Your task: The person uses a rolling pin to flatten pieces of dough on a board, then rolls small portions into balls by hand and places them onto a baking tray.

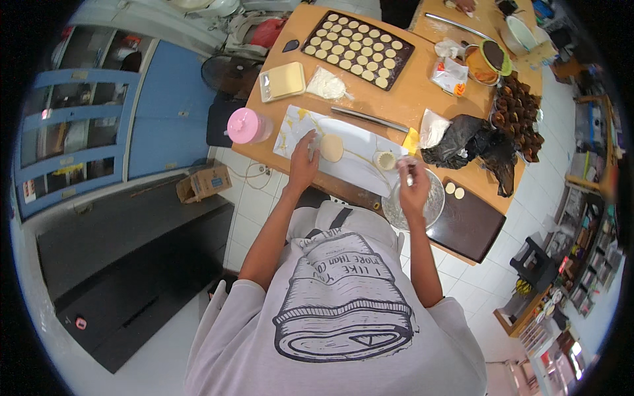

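Observation:
My left hand (304,162) rests on the white work mat (356,155), its fingertips against the left edge of a flat round piece of pale dough (331,148). My right hand (413,185) hovers over a metal bowl (436,204) at the table's front edge, its fingers pinched on a small utensil; I cannot make out its shape. A small round fluted cutter (385,160) sits on the mat between my hands.
A dark tray (357,47) with several rows of pale dough discs lies at the back. A second dark tray (470,224) holds two discs at the front right. A pink lidded jar (246,125), a scale (282,81), a rolling rod (368,119), a black bag (479,142) and stacked brown cups (518,112) crowd the table.

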`<act>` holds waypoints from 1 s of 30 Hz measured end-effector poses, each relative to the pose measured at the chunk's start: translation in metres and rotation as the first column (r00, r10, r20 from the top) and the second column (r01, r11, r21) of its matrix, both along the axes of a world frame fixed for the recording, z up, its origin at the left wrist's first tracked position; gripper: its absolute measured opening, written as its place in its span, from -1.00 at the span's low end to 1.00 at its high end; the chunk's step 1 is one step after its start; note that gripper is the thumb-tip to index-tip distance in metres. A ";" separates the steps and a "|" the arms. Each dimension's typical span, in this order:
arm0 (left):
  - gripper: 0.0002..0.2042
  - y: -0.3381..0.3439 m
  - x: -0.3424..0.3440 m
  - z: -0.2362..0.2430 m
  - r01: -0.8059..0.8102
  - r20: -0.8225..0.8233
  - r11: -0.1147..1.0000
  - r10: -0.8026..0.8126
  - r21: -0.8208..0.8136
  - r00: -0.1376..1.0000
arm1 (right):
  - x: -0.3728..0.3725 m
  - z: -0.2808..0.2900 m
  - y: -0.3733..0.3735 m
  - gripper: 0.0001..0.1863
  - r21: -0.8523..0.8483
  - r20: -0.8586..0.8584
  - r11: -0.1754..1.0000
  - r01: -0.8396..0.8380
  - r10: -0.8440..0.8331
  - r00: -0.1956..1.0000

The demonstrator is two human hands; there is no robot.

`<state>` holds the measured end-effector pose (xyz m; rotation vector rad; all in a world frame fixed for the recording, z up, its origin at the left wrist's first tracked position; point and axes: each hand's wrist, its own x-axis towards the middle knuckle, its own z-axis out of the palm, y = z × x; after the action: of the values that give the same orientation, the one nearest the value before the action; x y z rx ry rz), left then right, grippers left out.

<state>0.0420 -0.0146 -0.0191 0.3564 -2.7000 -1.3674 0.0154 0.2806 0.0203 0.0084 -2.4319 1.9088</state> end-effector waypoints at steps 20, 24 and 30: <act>-0.53 -0.041 -0.074 -0.004 0.685 -0.168 0.721 -0.691 -0.102 0.703 | 0.024 -0.004 -0.136 -0.73 0.142 0.199 0.989 0.047 -0.075 0.977; -0.65 -0.045 -0.084 -0.013 0.723 -0.121 0.690 -0.720 -0.023 0.683 | 0.027 -0.004 -0.151 -0.74 0.111 0.232 0.988 0.110 -0.133 0.964; -0.81 -0.045 -0.095 -0.012 0.785 -0.063 0.619 -0.783 0.012 0.618 | 0.040 -0.016 -0.161 -0.77 0.094 0.268 0.983 0.158 -0.178 0.947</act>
<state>-0.0529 -0.0597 -0.0313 -1.0019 -2.8780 -1.5251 0.0553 0.1192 0.0043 -0.4783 -2.5689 1.8567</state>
